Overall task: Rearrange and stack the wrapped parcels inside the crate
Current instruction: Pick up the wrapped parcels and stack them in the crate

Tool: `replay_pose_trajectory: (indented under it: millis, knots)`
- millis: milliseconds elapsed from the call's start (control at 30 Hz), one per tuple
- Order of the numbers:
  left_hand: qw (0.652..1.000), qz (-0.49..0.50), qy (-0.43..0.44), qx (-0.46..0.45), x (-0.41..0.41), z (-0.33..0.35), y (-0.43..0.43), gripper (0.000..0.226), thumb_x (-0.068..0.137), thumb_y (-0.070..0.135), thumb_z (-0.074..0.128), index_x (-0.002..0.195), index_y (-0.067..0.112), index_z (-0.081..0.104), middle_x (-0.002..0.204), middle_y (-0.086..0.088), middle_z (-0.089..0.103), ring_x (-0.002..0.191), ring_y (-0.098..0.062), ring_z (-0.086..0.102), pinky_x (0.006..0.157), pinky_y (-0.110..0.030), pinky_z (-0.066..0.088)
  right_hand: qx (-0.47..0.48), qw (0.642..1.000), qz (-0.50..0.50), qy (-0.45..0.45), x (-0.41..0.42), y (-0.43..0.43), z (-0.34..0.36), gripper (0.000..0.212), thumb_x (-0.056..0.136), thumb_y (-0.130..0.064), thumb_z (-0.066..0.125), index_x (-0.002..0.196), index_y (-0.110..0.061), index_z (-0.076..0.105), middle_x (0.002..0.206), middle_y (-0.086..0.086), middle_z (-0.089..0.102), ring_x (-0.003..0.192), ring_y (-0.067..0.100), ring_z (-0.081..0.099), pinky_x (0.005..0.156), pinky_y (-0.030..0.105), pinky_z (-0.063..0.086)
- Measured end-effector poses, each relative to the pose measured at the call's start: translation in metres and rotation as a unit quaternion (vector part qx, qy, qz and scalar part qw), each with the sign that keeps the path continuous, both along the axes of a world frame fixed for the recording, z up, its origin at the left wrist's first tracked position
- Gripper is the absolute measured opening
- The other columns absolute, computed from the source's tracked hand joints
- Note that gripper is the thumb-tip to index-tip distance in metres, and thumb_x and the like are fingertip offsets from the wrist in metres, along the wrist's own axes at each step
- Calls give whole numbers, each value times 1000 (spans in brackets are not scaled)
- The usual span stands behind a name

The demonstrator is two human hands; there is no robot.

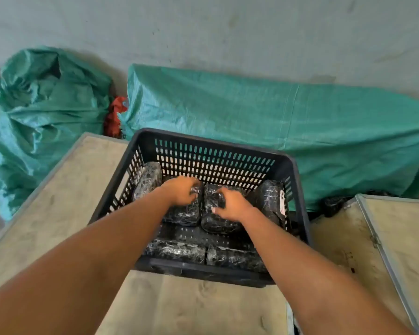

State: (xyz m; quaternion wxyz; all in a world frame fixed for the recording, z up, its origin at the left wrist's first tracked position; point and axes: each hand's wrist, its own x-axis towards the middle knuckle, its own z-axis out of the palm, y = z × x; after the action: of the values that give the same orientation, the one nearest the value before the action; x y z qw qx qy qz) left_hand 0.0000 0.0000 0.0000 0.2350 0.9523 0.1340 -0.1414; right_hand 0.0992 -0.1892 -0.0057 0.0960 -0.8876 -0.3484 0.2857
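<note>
Black slatted crate [298, 189] packed with wrapped parcels [177, 251], left hand [180, 191] fingers curled onto one parcel [186, 213], right hand [230, 204] gripping its neighbour [218, 224]

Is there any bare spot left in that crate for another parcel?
One bare strip of crate floor lies between the two middle parcels under the hands and the two parcels by the near wall. The far half is crowded, with parcels leaning against both side walls.

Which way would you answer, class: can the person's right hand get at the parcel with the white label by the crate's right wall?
Probably yes. The right hand rests on a middle parcel beside the labelled parcel, whose top lies uncovered inside the open crate.
</note>
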Motion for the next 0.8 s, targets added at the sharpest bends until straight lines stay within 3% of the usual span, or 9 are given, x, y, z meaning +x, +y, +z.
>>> replay_pose_trajectory:
  millis: [33,100,167,233,400,533,700,767,800]
  knots:
    - [1000,-20,9,21,1,-6,-1,56,96,31,63,148,22,44,131,-6,65,99,-17,69,87,-34,57,-22,1000,4,14,-4,-4,-10,92,86,-41,79,159,-18,29,160,20,35,146,39,37,116,53,38]
    - [996,-54,30,60,0,-19,-3,71,95,35,65,156,21,32,148,-10,52,118,-23,62,102,-39,50,-69,997,11,19,-10,-14,-28,107,82,-39,83,163,-27,14,170,18,1,155,43,0,122,64,17]
    - [992,-74,60,79,-3,-35,-5,85,94,40,66,161,20,19,165,-10,26,145,-30,36,117,-46,34,-107,994,30,10,-15,-20,-44,116,80,-38,86,163,-32,5,169,16,-15,153,44,-15,121,66,7]
    - [990,-80,85,73,-6,-47,-3,93,93,44,66,163,23,8,169,-7,4,154,-31,7,121,-55,20,-121,991,49,-9,-9,-18,-49,122,77,-37,88,164,-32,3,168,18,-20,152,45,-19,122,65,3]
    - [977,-114,141,110,-16,-72,-9,105,92,41,66,161,23,-11,164,-8,-24,151,-33,-18,119,-64,2,-192,967,146,-75,4,-15,-58,146,65,-39,94,160,-35,-16,164,22,-26,151,45,-21,118,68,0]
    - [978,-105,142,114,-16,-79,-10,106,92,33,64,159,25,-17,162,-8,-29,150,-33,-23,119,-63,-1,-205,954,162,-148,-1,-27,-72,151,69,-32,93,154,-33,-31,161,27,-28,151,47,-18,118,67,11]
    - [982,-89,138,93,-17,-80,-13,106,92,29,66,159,25,-16,163,-6,-29,150,-31,-24,120,-62,-3,-179,966,145,-114,-1,-15,-61,129,81,0,81,161,-33,-15,164,33,-14,151,53,-5,117,66,27]
    - [985,-82,128,76,-16,-79,-12,107,91,27,68,160,25,-14,163,-5,-28,150,-30,-24,120,-62,-2,-159,976,131,-75,7,-13,-46,125,77,-8,87,163,-34,0,167,27,2,152,51,12,117,59,33]
    - [987,-77,122,66,-16,-77,-11,108,91,26,70,160,25,-13,164,-4,-27,150,-29,-23,120,-62,-3,-134,981,126,-63,13,-14,-38,121,73,-14,90,163,-35,12,166,23,21,148,46,30,115,53,40]
